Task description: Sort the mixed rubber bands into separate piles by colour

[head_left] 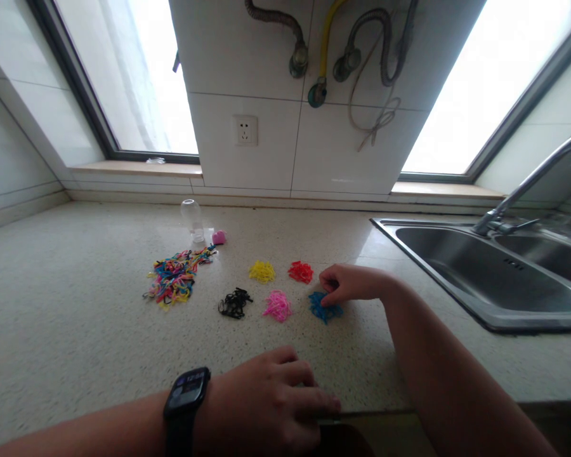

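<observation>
Nearest me, my left hand (pixel 271 400) lies loosely bent at the edge of the bench (pixel 76 304), its fingers a little apart with nothing visible in them; a watch (pixel 188 392) sits on that wrist. Past it, my right hand (pixel 345 284) is over the blue bands (pixel 330 312), its fingers curled and touching the heap; whether they pinch a band I cannot tell. To the left lie the pink bands (pixel 277 306), then the black bands (pixel 235 303). A little farther off are the red bands (pixel 301 271) and the yellow bands (pixel 262 271), with the mixed bands (pixel 174 278) well to the left. Behind that mix are a pink cap (pixel 219 237) and a clear bottle (pixel 193 222). I take the step in hand to be sorting by colour, here at the blue heap. As I judge it, the next move calls for freeing my fingers without dragging blue bands along, then teasing single bands from the tangle.
</observation>
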`<state>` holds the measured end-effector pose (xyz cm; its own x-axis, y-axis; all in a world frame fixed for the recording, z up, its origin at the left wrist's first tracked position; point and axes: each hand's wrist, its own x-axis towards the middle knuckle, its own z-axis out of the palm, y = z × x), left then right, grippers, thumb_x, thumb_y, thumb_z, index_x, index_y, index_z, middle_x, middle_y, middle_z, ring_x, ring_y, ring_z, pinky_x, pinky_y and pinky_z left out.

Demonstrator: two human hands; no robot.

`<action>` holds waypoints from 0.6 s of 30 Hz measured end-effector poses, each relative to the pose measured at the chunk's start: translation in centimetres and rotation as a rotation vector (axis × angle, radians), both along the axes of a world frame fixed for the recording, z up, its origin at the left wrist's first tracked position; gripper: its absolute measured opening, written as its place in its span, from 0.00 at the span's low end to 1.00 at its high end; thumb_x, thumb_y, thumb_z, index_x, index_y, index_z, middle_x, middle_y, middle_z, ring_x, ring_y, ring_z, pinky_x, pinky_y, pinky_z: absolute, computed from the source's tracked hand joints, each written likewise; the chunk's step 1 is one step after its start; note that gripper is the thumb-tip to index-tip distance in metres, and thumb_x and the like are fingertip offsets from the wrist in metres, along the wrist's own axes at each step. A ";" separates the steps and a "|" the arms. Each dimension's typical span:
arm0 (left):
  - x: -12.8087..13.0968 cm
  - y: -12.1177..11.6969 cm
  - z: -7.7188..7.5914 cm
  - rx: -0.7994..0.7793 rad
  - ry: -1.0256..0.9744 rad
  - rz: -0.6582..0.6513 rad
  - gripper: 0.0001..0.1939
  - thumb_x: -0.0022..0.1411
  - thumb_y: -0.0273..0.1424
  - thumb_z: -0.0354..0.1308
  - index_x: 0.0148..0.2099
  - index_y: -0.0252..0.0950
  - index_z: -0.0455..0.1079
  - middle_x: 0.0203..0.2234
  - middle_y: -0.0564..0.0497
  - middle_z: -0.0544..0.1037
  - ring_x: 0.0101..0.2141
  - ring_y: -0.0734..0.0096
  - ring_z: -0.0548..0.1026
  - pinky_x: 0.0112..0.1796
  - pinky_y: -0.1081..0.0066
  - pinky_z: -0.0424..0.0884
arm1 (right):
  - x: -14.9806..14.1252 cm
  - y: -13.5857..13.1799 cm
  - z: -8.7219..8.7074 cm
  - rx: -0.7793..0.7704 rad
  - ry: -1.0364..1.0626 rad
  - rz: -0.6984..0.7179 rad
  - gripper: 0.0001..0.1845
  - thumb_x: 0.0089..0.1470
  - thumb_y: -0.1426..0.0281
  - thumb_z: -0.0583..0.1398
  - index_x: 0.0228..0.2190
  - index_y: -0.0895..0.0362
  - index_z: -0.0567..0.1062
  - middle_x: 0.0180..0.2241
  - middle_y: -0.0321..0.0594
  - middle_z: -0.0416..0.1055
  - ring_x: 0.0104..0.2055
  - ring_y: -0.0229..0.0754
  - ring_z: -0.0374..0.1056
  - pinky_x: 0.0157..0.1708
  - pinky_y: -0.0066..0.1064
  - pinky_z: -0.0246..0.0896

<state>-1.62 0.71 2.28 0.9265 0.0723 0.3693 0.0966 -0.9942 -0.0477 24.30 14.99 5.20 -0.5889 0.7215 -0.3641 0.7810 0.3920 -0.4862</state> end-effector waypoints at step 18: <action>-0.1 0.1 0.0 0.004 0.015 -0.009 0.14 0.72 0.34 0.50 0.38 0.42 0.76 0.57 0.61 0.71 0.42 0.71 0.70 0.40 0.66 0.65 | -0.4 0.9 -1.2 0.039 0.268 -0.226 0.26 0.55 0.48 0.55 0.21 0.55 0.59 0.20 0.28 0.48 0.22 0.33 0.45 0.23 0.29 0.42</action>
<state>-1.74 0.79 2.25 0.9325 0.0627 0.3557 0.0872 -0.9948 -0.0533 23.93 15.89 4.02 -0.4840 0.8547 -0.1877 0.6966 0.2465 -0.6738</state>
